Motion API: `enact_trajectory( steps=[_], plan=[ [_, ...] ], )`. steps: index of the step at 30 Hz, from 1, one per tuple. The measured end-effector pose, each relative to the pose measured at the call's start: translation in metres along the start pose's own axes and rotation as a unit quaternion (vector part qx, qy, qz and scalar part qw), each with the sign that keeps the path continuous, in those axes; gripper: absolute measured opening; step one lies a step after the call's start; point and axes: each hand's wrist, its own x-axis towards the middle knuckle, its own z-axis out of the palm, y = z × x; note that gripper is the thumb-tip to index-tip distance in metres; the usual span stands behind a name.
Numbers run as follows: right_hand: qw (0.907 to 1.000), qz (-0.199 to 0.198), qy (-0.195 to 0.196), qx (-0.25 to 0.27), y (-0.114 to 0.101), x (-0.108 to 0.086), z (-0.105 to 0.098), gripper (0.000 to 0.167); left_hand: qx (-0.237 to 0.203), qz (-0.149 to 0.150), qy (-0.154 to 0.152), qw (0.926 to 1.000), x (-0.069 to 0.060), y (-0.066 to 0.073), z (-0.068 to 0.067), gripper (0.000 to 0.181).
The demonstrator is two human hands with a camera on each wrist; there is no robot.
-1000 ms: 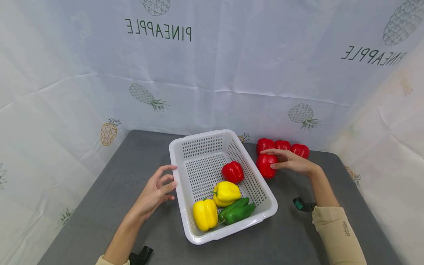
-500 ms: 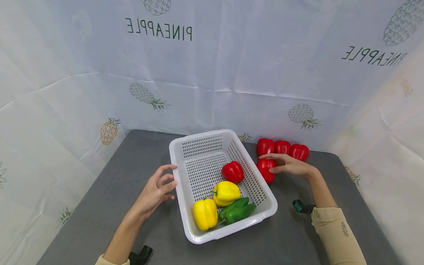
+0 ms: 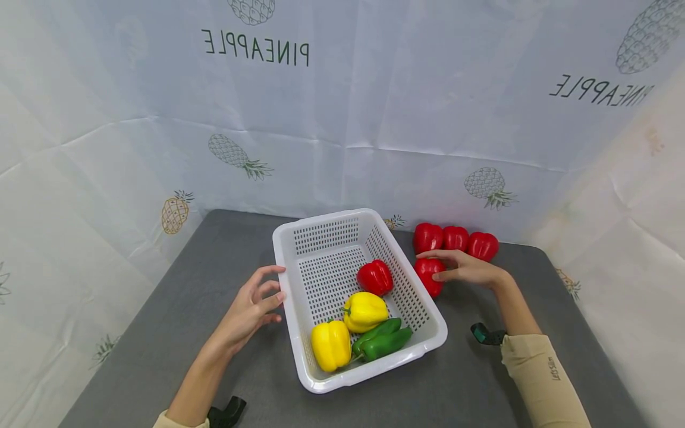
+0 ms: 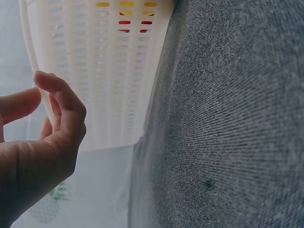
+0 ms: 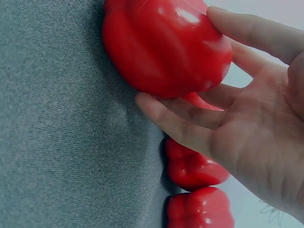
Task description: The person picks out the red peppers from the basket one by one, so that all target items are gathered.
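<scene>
My right hand [image 3: 468, 267] holds a red bell pepper [image 3: 428, 277] beside the right wall of the white plastic basket. In the right wrist view the thumb is on one side of this bell pepper [image 5: 161, 42] and the fingers curl round the other; its far end is cut off. My left hand [image 3: 257, 303] has its curled fingertips and thumb at the left rim of the basket [image 3: 291, 309]. In the left wrist view the bent fingers [image 4: 69, 104] and thumb meet at that rim. Inside the basket lie another red bell pepper [image 3: 375, 277], a yellow bell pepper [image 3: 366, 312], a second yellow bell pepper [image 3: 330, 346] and two green peppers [image 3: 386, 343].
Behind the right hand, three red bell peppers [image 3: 455, 238] stand in a row at the back edge of the grey table [image 3: 481, 380]. A white pineapple-print cloth [image 3: 342, 107] hangs round the back and sides.
My right hand has drawn the red bell pepper a little toward me, away from the row behind it. The left hand and the basket have stayed in place.
</scene>
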Motion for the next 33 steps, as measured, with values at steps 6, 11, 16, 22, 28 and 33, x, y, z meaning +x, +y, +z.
enact_trajectory(
  steps=[6, 11, 16, 22, 28, 33],
  plan=[
    [1.0000, 0.003, 0.007, 0.000, 0.0020, 0.0018, 0.0021, 0.075, -0.002, -0.002, 0.001, 1.0000, -0.0007, 0.0002, -0.0003, 0.064],
    [0.9999, -0.009, 0.009, 0.005, 0.0017, -0.0007, 0.0025, 0.073, 0.000, -0.004, 0.003, 1.0000, -0.0004, 0.0005, 0.0004, 0.064],
    [0.9997, -0.016, 0.014, 0.014, 0.0007, -0.0034, 0.0025, 0.071, 0.001, -0.006, 0.004, 1.0000, 0.0001, 0.0006, 0.0013, 0.065],
    [0.9996, -0.011, 0.024, 0.014, 0.0005, -0.0024, 0.0030, 0.069, 0.000, -0.002, 0.000, 1.0000, -0.0005, 0.0005, 0.0008, 0.066],
    [0.9995, -0.018, 0.025, 0.008, 0.0013, -0.0021, 0.0005, 0.065, -0.008, 0.004, -0.008, 0.9999, -0.0014, 0.0003, -0.0003, 0.063],
    [0.9994, -0.024, 0.024, 0.004, 0.0023, -0.0027, -0.0009, 0.065, -0.009, 0.006, -0.012, 0.9999, -0.0010, -0.0001, -0.0011, 0.065]
  ],
)
